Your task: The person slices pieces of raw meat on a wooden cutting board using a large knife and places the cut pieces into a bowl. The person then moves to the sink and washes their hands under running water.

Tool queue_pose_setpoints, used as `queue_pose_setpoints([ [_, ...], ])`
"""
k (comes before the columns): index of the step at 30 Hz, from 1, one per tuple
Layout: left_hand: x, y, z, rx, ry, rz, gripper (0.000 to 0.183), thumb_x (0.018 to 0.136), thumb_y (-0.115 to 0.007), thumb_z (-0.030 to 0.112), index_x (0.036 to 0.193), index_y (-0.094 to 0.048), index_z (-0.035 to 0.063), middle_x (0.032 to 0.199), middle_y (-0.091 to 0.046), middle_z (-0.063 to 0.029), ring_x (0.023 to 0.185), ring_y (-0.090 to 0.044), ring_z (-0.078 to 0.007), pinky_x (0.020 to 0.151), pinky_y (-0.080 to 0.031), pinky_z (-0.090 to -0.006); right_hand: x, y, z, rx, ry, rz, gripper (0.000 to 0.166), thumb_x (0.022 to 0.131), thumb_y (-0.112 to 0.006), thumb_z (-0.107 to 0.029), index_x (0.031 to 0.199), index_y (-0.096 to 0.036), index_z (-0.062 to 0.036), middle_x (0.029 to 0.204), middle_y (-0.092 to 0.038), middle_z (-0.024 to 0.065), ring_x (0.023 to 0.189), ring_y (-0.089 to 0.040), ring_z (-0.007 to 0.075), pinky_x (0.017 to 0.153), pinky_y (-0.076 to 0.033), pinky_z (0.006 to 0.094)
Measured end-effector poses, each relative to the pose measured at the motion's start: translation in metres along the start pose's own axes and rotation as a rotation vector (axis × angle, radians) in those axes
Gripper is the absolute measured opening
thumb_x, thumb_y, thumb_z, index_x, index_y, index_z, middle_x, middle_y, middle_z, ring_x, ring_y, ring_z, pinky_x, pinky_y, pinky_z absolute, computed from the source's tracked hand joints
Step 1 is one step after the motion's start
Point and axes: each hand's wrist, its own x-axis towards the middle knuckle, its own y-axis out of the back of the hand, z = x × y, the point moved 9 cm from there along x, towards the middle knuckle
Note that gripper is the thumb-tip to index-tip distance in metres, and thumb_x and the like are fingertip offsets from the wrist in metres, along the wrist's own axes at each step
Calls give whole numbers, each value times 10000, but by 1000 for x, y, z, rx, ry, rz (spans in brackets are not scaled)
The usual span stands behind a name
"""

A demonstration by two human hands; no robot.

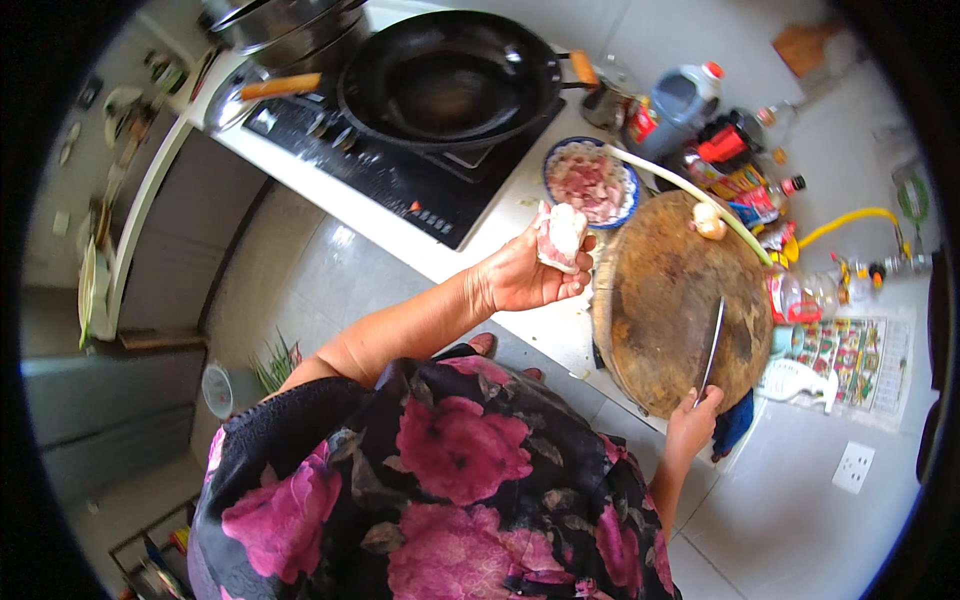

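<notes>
In my left hand [525,266] lies a chunk of raw fatty meat [562,236], pale on top with pink at its side. The thumb and fingers curl round it, just short of a blue-rimmed plate [635,187] that holds sliced raw meat [585,180]. My right hand [691,424] grips a knife [712,341] by its handle end. Its blade is edge-on over a thick round wooden chopping block [660,300]. At the block's far side are a peeled bulb, perhaps garlic or onion, [709,221] and a long scallion stalk [690,184].
A black wok [450,82] with wooden handles sits on the cooktop [360,161]. Bottles and a large jug [679,101] crowd the wall behind the block. A white spray bottle [795,381] lies right of it. Steel pots [285,30] stand at the far left.
</notes>
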Motion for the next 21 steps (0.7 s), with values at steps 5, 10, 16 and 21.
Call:
queue_pose_setpoints([
  [5, -61, -1, 29, 17, -222, -46, 743, 785, -372, 724, 1067, -533, 56, 864, -525, -31, 819, -513, -180, 792, -468, -320, 21, -3, -25, -74, 134, 142, 328, 891, -556, -324, 1086, -457, -80, 930, -614, 206, 830, -597, 408, 650, -452, 503],
  [10, -133, 27, 43, 41, -521, 226, 609, 922, -260, 601, 1137, -540, 104, 989, -578, -60, 902, -560, -218, 852, -476, -341, 37, -33, -30, -98, 175, 64, 452, 870, -557, -438, 1158, -483, -98, 1035, -601, 180, 904, -591, 385, 693, -469, 497],
  [16, -246, 60, 41, 60, -869, 521, 466, 975, -287, 488, 1120, -547, 128, 1034, -568, -46, 892, -538, -200, 821, -485, -316, 30, -58, -39, -296, 263, 3, 400, 856, -585, -367, 1143, -503, -102, 1058, -528, 160, 991, -510, 375, 800, -432, 462],
  [21, -353, 67, 37, 201, -1168, 798, 535, 961, -256, 558, 1141, -527, 133, 1025, -559, -43, 843, -508, -173, 694, -433, -296, 12, -34, -118, -321, 465, 115, 382, 828, -615, -331, 1111, -521, -93, 1131, -504, 116, 1052, -477, 338, 820, -414, 471],
])
